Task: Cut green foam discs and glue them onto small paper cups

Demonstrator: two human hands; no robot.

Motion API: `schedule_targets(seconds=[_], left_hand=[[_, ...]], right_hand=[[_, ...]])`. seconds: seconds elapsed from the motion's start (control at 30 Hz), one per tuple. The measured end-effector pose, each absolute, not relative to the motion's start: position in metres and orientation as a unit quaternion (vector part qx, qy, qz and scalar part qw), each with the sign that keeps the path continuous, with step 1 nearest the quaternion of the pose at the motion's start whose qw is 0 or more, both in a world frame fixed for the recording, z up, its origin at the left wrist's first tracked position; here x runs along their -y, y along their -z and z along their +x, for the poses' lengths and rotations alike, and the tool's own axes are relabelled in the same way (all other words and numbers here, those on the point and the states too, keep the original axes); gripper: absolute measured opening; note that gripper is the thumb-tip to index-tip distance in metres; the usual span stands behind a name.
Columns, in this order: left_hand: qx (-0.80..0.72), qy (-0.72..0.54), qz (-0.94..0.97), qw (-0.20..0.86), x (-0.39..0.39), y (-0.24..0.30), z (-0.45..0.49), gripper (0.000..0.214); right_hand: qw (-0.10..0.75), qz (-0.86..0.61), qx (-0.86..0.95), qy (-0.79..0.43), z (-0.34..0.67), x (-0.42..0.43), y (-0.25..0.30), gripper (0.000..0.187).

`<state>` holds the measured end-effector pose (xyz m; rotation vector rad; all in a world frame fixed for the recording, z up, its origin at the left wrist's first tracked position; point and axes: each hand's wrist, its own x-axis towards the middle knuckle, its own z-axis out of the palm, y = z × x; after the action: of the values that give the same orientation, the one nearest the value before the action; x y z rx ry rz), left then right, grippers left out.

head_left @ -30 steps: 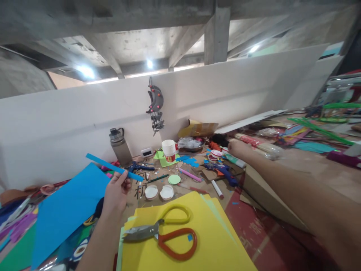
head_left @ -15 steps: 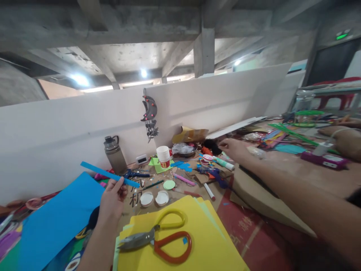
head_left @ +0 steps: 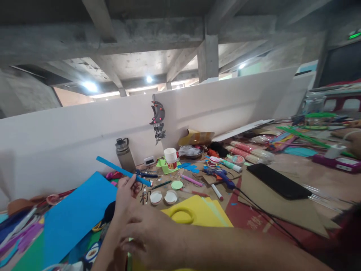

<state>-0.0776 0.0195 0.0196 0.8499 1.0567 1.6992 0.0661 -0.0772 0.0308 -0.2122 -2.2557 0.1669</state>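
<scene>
My left hand (head_left: 128,188) is closed in a pinch on a narrow blue paper strip (head_left: 113,165), which slants across in front of a grey bottle (head_left: 124,156). My right hand (head_left: 152,233) reaches across the front, close to my left wrist. Its fingers are loosely bent and apart, with nothing visible in them. Under my right arm lies a stack of yellow paper (head_left: 210,210). Only the yellow handle of the scissors (head_left: 183,208) shows there; the hand and arm cover the rest. A large blue sheet (head_left: 76,210) lies left of my left forearm.
A hot glue gun (head_left: 221,175), white paper cups (head_left: 170,156), a pink pen (head_left: 191,180) and paper discs (head_left: 177,184) crowd the middle. A black phone (head_left: 278,180) rests on cardboard (head_left: 282,214) at right. A purple power strip (head_left: 337,162) lies near another person's arm (head_left: 348,134).
My right hand has swung from the back right to the front, over the scissors beside my left wrist. My left hand still grips the blue strip. The view has shifted slightly.
</scene>
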Motion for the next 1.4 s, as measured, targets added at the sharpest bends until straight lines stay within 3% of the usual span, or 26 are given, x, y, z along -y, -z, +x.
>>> schedule_targets(seconds=[0.23, 0.93, 1.4], left_hand=[[-0.421, -0.715, 0.318, 0.458, -0.015, -0.021, -0.071, 0.018], [-0.424, -0.705, 0.345, 0.452, -0.025, -0.01, -0.075, 0.031], [-0.422, -0.71, 0.338, 0.452, -0.027, -0.007, -0.076, 0.029]], right_hand=[[0.412, -0.094, 0.901, -0.095, 0.056, 0.077, 0.023, 0.014], [0.437, -0.113, 0.882, -0.132, 0.073, 0.061, 0.022, 0.015], [0.451, -0.101, 0.879, -0.117, 0.072, 0.061, 0.025, 0.018]])
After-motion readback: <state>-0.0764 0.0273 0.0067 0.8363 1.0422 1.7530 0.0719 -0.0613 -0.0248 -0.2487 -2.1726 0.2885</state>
